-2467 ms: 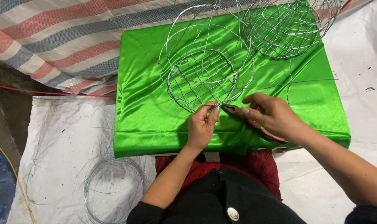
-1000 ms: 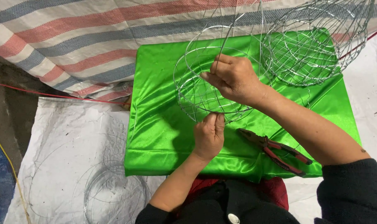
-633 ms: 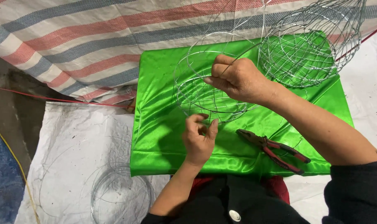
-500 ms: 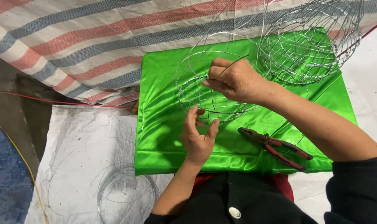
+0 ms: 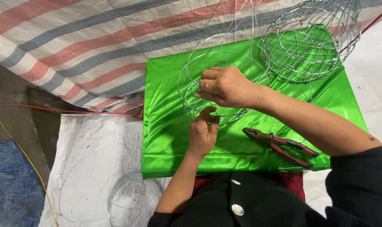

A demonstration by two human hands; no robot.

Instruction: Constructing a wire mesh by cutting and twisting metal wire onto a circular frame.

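Here your right hand (image 5: 229, 86) lies across the top of the half-made wire basket frame (image 5: 212, 80), its fingers curled and pinched onto the thin wire near the frame's left side. Your left hand (image 5: 202, 133) comes up from below and meets the lower rim of the same frame, thumb and forefinger brought close together at the wire; the strand is so fine that the head view does not make clear whether they truly grip it or only touch it. The frame sits on the green satin cloth (image 5: 170, 138) that covers the work surface, towards its upper middle.

Just beyond it, at the cloth's far right corner, stands a finished wire basket (image 5: 311, 42), round and open-topped, close beside the frame you are working. A pair of red-handled pliers (image 5: 279, 143) lies flat on the cloth near your right forearm, apart from both hands, its nose pointing left.

A striped tarpaulin (image 5: 94, 46) in red, white and blue lies past the cloth. To the left, a coil of loose wire (image 5: 132, 197) rests on a white sheet (image 5: 86, 159) on the floor.
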